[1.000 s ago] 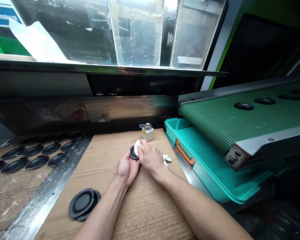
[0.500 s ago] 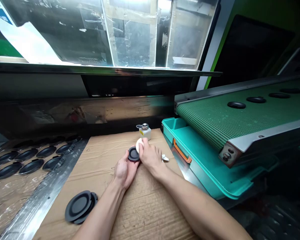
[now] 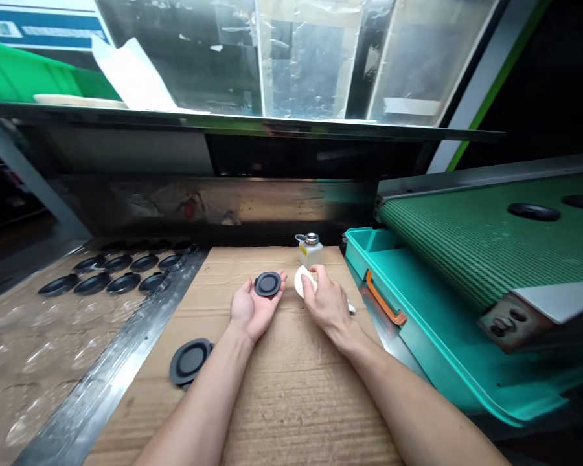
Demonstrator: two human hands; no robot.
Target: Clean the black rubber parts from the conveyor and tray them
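Observation:
My left hand (image 3: 252, 309) lies palm up on the cardboard, with a round black rubber disc (image 3: 267, 284) resting on its fingertips. My right hand (image 3: 326, 305) pinches a white cloth pad (image 3: 304, 281) a short way to the right of that disc, not touching it. Just beyond the pad stands a small white dispenser bottle with a metal pump top (image 3: 310, 251). A stack of similar black discs (image 3: 189, 362) lies on the cardboard sheet (image 3: 291, 414), partly hidden by my left forearm.
Several black discs (image 3: 121, 275) stand in rows on plastic-covered ground to the left. On the right are a teal tray with an orange handle (image 3: 418, 330) and a green conveyor belt (image 3: 486, 239) carrying more discs. A dark machine panel rises behind.
My right hand has drawn the cloth pad off the disc and to the right. The disc now shows fully on my left fingers. The whole view has shifted as my head moved.

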